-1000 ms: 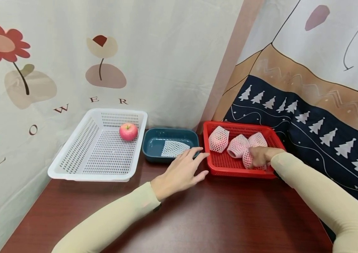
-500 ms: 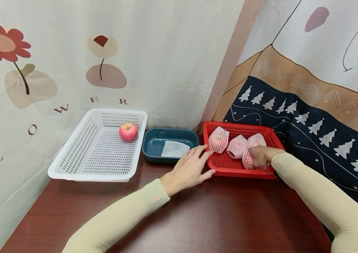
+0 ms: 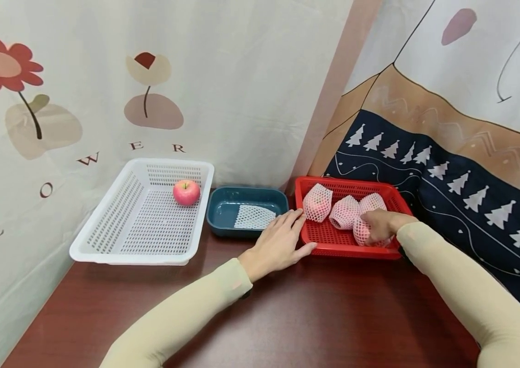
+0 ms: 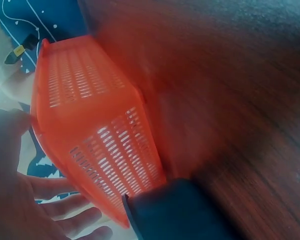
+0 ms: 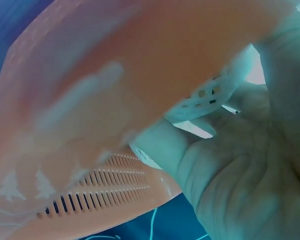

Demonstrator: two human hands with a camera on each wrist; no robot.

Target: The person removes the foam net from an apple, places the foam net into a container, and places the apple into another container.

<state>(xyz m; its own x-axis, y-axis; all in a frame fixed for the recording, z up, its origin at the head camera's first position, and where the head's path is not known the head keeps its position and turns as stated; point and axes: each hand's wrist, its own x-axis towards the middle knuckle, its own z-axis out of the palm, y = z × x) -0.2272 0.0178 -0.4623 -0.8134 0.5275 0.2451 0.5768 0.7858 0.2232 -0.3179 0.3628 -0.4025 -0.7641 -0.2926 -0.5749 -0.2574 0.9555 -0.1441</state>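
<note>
In the head view, a red basket (image 3: 326, 250) holds several apples wrapped in white foam netting. My right hand (image 3: 381, 226) reaches into it and grips the netted apple (image 3: 360, 231) nearest the front, partly covering it. The right wrist view shows fingers round the white foam net (image 5: 195, 107). At the basket's left rim is my left hand (image 3: 278, 245), its fingers extended and touching the corner. Another netted apple (image 3: 317, 203) lies just inside that rim, with a further netted apple (image 3: 345, 212) in the middle.
A dark blue dish (image 3: 220, 232) with an empty foam net (image 3: 254, 216) stands left of the red basket. Further left, a white basket (image 3: 131, 257) contains one bare apple (image 3: 186, 192). All rest on a brown table (image 3: 315, 312) against a curtain (image 3: 251, 102).
My left hand has moved right, from over the blue dish's edge to the red basket's left rim. The right hand stays on the front netted apple, nearly unmoved.
</note>
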